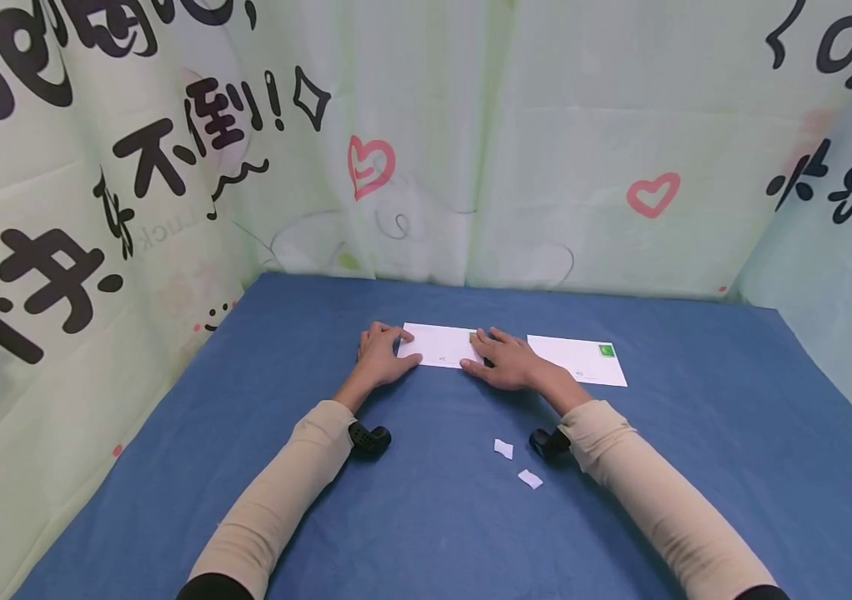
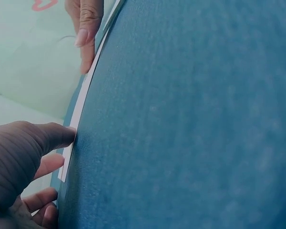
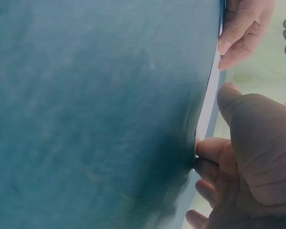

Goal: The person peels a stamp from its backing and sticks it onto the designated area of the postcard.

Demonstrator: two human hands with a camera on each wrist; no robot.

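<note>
A white envelope (image 1: 437, 343) lies flat on the blue cloth, with a green stamp (image 1: 473, 337) at its upper right corner, partly covered by fingers. My left hand (image 1: 381, 357) touches the left end, thumb near the lower edge and index finger near the upper corner. On the right end rest the fingers of my right hand (image 1: 510, 362), spread across the stamp side. Both wrist views see this envelope (image 2: 78, 112) nearly edge-on as a thin strip. To the right, partly behind my right hand, lies a second white envelope (image 1: 583, 367) bearing a green stamp (image 1: 606, 351).
Two small white paper pieces (image 1: 503, 448) lie on the blue cloth (image 1: 426, 517) nearer to me, between my forearms. A pale printed curtain (image 1: 561, 108) with hearts and black characters stands behind the table and along both sides.
</note>
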